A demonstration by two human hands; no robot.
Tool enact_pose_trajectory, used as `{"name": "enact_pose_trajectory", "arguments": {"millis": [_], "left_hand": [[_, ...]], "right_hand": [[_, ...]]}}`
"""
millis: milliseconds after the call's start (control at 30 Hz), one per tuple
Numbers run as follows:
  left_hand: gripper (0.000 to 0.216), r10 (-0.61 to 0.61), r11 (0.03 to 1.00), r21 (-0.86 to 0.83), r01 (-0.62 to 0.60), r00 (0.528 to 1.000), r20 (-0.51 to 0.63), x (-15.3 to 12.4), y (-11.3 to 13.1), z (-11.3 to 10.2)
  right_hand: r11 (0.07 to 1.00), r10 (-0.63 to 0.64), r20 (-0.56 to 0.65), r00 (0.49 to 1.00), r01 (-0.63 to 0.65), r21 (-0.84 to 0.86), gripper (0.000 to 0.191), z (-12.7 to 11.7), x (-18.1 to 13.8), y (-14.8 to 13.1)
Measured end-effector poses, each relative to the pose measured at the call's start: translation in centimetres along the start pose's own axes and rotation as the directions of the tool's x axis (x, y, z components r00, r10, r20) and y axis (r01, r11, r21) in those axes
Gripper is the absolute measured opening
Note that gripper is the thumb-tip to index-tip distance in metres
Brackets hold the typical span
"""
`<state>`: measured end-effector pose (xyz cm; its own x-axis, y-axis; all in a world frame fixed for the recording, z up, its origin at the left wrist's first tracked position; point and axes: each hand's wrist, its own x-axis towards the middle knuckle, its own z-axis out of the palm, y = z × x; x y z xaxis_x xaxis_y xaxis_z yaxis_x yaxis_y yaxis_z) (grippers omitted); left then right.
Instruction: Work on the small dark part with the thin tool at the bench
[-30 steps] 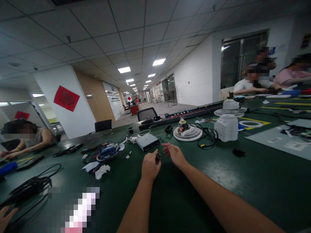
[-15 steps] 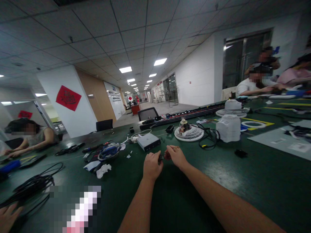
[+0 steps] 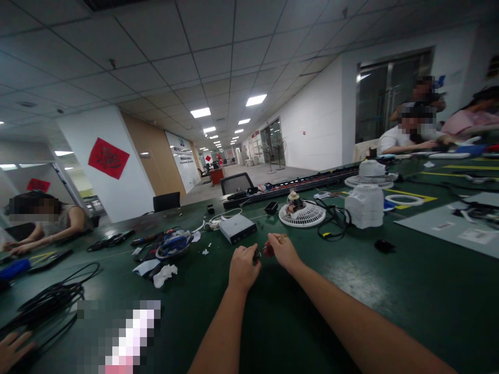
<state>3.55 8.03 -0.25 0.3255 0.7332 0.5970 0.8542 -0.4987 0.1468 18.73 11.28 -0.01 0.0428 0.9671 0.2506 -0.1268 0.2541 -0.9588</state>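
My left hand (image 3: 242, 269) is closed, thumb and fingers pinching a small dark part (image 3: 257, 255) whose kind I cannot make out. Close to its right, my right hand (image 3: 284, 252) is closed on a small reddish piece (image 3: 267, 250), mostly hidden by the fingers. The two held pieces face each other with a narrow gap or thin bit between them, above the green tabletop (image 3: 280, 317). Just beyond my hands lies a silver box-shaped drive (image 3: 237, 227) with a black front. A white fan grille (image 3: 306, 217) with an exposed motor is behind my right hand.
A white plastic housing (image 3: 364, 206) and a coiled black cable (image 3: 336, 221) lie to the right. Crumpled white tissue (image 3: 165, 275), a bowl with blue cloth (image 3: 174, 243) and black cables (image 3: 50, 301) are left. Another person's hand (image 3: 14, 349) rests at the lower left edge.
Both hands hold nearly the same pose and place, still gripping the small pieces. The whole view has shifted very slightly.
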Motion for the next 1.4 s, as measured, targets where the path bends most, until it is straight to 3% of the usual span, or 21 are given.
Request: {"name": "enact_pose_trajectory", "arguments": {"millis": [100, 233, 600, 800, 933, 1000, 1067, 1133, 1267, 1400], "left_hand": [[0.048, 0.016, 1.0, -0.012, -0.016, 1.0, 0.02, 0.0, 0.1, 0.0], [0.048, 0.025, 1.0, -0.018, -0.025, 0.999, 0.031, 0.1, 0.2, 0.0], [0.047, 0.014, 0.999, -0.032, -0.012, 0.998, 0.065, 0.0, 0.1, 0.1], [0.044, 0.038, 0.999, 0.005, -0.039, 0.994, 0.106, 0.1, 0.4, -0.4], [0.044, -0.007, 0.999, 0.035, 0.004, 0.996, 0.093, 0.1, 0.1, -0.6], [0.045, -0.037, 0.998, 0.05, 0.033, 0.996, 0.077, 0.0, -0.2, -0.5], [0.046, -0.056, 0.997, 0.058, 0.052, 0.997, 0.061, 0.0, -0.4, -0.3], [0.046, -0.061, 0.996, 0.06, 0.058, 0.997, 0.05, -0.1, -0.5, -0.2], [0.045, -0.071, 0.996, 0.06, 0.069, 0.997, 0.036, -0.1, -0.5, -0.1], [0.045, -0.073, 0.996, 0.057, 0.07, 0.996, 0.047, -0.1, -0.6, 0.0]], "right_hand": [[0.999, 0.029, 0.033, 0.999, -0.028, -0.017, 0.033, 0.0, 0.0, 0.0], [0.992, -0.057, 0.009, 0.998, 0.058, -0.11, 0.034, 0.1, -0.1, 0.1], [0.958, -0.076, 0.08, 0.994, 0.095, -0.272, 0.036, 0.1, -0.4, -0.4], [0.806, -0.275, -0.103, 0.956, 0.17, -0.567, 0.044, -0.5, -1.2, -1.9], [0.824, -0.186, -0.086, 0.979, 0.108, -0.557, 0.046, -1.1, -1.1, -1.9], [0.719, -0.155, -0.02, 0.988, 0.099, -0.688, 0.039, -1.6, -0.9, -1.5], [0.533, -0.159, 0.047, 0.986, 0.126, -0.837, 0.024, -2.0, -0.7, -1.0], [0.428, -0.134, 0.103, 0.986, 0.152, -0.891, 0.013, -2.4, -0.5, -0.7], [0.486, -0.055, 0.169, 0.984, 0.174, -0.857, 0.021, -2.8, -0.1, -0.7], [0.565, -0.08, 0.178, 0.981, 0.192, -0.802, 0.022, -2.9, 0.2, -0.5]]}}
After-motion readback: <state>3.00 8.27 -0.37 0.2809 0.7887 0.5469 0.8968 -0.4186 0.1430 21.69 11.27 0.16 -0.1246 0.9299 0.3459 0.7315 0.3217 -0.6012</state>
